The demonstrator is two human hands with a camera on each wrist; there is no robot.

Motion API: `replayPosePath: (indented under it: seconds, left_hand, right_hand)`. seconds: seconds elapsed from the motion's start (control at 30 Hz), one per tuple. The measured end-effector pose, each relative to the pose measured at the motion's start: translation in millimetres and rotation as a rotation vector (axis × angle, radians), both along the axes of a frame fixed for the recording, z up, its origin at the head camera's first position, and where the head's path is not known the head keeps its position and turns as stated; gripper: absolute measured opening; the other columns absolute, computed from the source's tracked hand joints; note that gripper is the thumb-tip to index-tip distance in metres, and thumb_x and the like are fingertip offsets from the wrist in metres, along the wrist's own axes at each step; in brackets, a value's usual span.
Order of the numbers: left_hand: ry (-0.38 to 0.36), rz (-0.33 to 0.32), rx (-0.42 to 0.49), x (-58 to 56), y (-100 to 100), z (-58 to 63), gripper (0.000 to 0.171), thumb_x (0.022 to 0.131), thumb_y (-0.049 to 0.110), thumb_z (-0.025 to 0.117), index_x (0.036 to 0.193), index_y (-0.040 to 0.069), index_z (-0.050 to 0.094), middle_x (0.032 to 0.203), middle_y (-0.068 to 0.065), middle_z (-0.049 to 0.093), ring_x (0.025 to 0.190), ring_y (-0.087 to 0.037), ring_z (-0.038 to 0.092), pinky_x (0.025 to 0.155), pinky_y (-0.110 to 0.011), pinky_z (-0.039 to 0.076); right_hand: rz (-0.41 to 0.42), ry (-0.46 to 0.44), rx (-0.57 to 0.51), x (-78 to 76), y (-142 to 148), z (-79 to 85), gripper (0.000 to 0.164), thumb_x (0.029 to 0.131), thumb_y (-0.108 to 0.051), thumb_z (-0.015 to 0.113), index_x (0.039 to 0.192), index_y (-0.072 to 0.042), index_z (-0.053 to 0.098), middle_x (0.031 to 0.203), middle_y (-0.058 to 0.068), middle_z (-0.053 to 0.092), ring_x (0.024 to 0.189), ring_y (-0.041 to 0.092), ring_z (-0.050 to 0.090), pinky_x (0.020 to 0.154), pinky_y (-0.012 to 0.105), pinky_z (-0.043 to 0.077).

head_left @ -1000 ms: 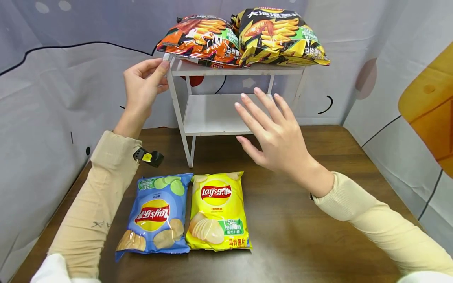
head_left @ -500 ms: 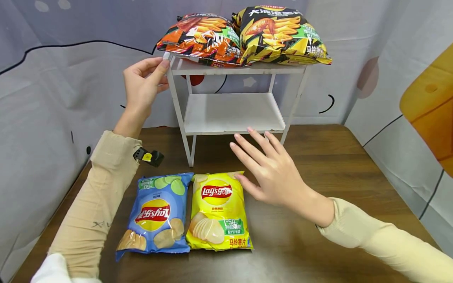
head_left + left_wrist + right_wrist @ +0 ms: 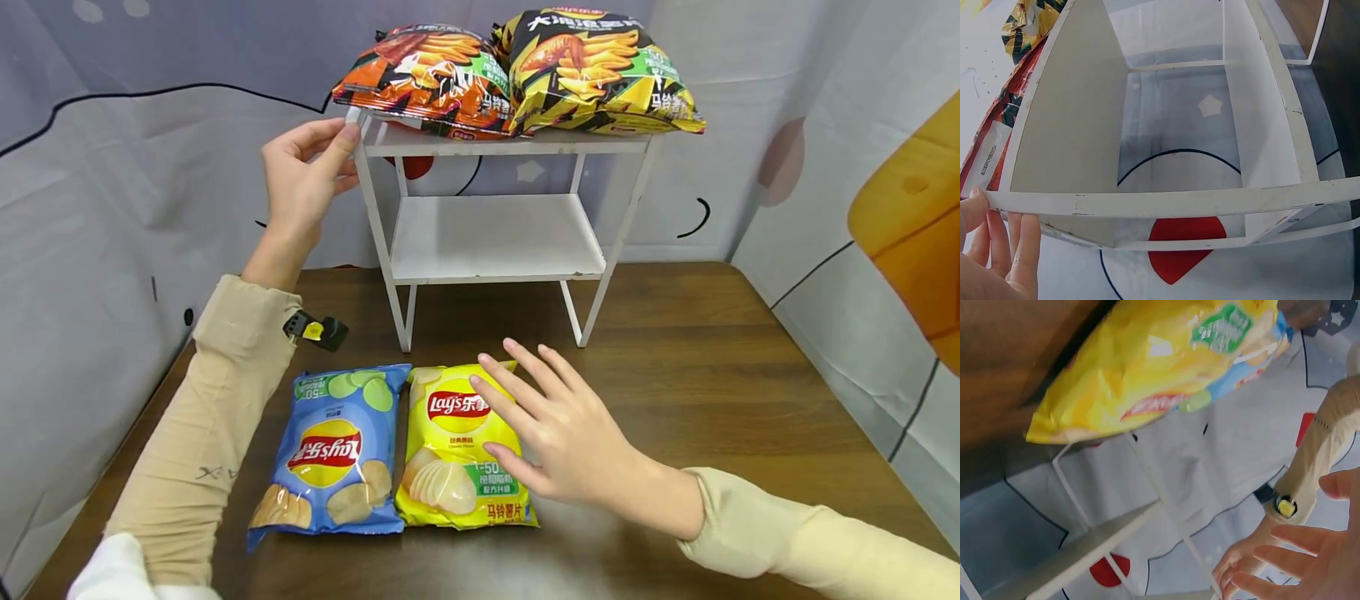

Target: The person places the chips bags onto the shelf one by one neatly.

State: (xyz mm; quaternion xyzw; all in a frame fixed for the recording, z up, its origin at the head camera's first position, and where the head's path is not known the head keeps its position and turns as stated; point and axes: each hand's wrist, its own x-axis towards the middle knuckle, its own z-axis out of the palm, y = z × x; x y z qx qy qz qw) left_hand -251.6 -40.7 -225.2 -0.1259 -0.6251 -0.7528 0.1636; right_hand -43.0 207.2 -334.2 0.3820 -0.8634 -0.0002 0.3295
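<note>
At the upper left corner of a small white two-tier rack [image 3: 498, 237], my left hand [image 3: 303, 175] pinches the frame between thumb and fingers. The left wrist view shows its thumb and fingers around the white bar [image 3: 1147, 203]. My right hand [image 3: 558, 429], fingers straight and spread, hovers over the right side of a yellow Lay's chip bag [image 3: 442, 492], hiding part of it; nothing is in its grasp. Beside that bag on the left lies a blue Lay's chip bag [image 3: 330, 467], its print upside down. Both bags lie flat on the wooden table.
On the rack's top lie an orange-and-black chip bag [image 3: 435, 79] and a black-and-yellow chip bag [image 3: 592, 71], touching side by side. A brown wooden table [image 3: 712, 375] bears everything. Printed grey cloth [image 3: 135, 192] hangs behind and at the sides.
My right hand has come down and back from in front of the rack to over the yellow chip bag, fingers still spread. My left hand has stayed on the rack's corner.
</note>
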Motion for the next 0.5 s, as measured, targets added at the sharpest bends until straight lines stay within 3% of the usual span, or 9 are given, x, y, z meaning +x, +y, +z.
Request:
replayPosePath:
  seconds: [0.23,0.5]
  left_hand:
    - [0.004,0.003,-0.002,0.3,0.4,1.7,0.027,0.084,0.017,0.075,0.105,0.000,0.070,0.081,0.002,0.064,0.054,-0.006,0.060,0.056,-0.015,0.056]
    - [-0.002,0.001,0.019,0.3,0.4,0.5,0.025,0.084,0.014,0.075,0.104,0.000,0.070,0.079,0.002,0.064,0.053,-0.006,0.060,0.055,-0.015,0.056]
  right_hand:
    - [0.032,0.015,0.020,9.1,-4.2,-8.1,0.053,0.100,-0.044,0.029,0.126,-0.011,0.062,0.128,0.008,0.064,0.123,0.032,0.057,0.096,0.042,0.052]
    - [0.040,-0.034,0.062,16.8,-13.5,-26.5,0.051,0.099,-0.045,0.032,0.130,-0.014,0.059,0.131,0.007,0.062,0.121,0.031,0.057,0.093,0.041,0.052]
